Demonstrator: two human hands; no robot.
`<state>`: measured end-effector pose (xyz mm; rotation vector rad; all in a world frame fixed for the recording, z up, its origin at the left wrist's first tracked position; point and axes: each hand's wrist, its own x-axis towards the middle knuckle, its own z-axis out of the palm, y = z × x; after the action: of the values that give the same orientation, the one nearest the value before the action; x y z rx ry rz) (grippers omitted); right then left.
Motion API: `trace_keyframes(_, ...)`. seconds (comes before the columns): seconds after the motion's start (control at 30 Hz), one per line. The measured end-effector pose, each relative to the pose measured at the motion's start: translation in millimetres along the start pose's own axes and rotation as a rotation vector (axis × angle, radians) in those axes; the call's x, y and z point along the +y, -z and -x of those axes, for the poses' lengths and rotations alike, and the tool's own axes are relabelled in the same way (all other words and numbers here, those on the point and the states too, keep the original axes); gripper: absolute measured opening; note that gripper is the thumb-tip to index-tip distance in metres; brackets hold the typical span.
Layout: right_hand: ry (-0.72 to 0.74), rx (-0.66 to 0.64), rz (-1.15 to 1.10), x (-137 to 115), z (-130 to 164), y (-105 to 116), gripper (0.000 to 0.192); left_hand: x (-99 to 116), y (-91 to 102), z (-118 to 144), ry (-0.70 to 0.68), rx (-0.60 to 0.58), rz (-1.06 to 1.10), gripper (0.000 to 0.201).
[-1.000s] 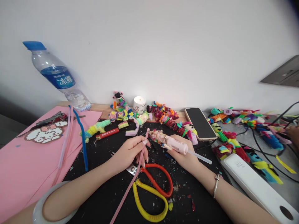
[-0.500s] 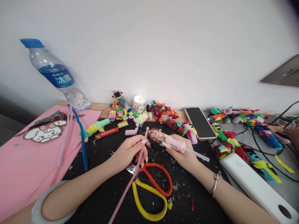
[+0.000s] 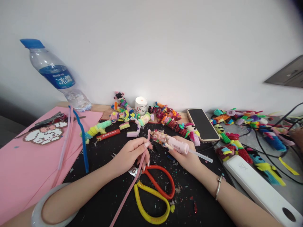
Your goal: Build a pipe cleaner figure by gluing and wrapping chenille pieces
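- Pink pipe cleaner [image 3: 128,193]: it was in my left hand [image 3: 136,153], its long axis running from about 1 o'clock at the tip to 7 o'clock at the near end.
- My left fingers were pinched on it, thumb pressed to the strip just below the tip, which stood free at 12 o'clock from them.
- My right hand [image 3: 187,159] was closed around the glue gun [image 3: 177,145], though the gun's body hid part of that grip from me.
- The gun's long axis lay roughly from 10 o'clock at its crusted front end to 4 o'clock, where the glue stick [image 3: 201,155] jutted from the back.
- That front end sat at about 1 o'clock from my left fingers, just beside the strip's tip; I could not tell whether the two touched.
- My left hand was plainly the nearer to the strip, with my right off toward 4 o'clock from the tip.
- Towards 6 o'clock from my left fingers were the handles of the scissors [image 3: 153,219], with the strip crossing above them near the pivot.
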<state>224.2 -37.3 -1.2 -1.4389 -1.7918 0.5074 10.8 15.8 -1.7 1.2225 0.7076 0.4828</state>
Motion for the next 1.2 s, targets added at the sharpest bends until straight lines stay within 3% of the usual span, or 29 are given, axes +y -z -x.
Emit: trace_keyframes(1.2, -0.023, -0.033, -0.001, 2.4, -0.4, -0.2, 0.009, -3.4, 0.3, -0.5, 0.005, 0.053, 0.061, 0.022)
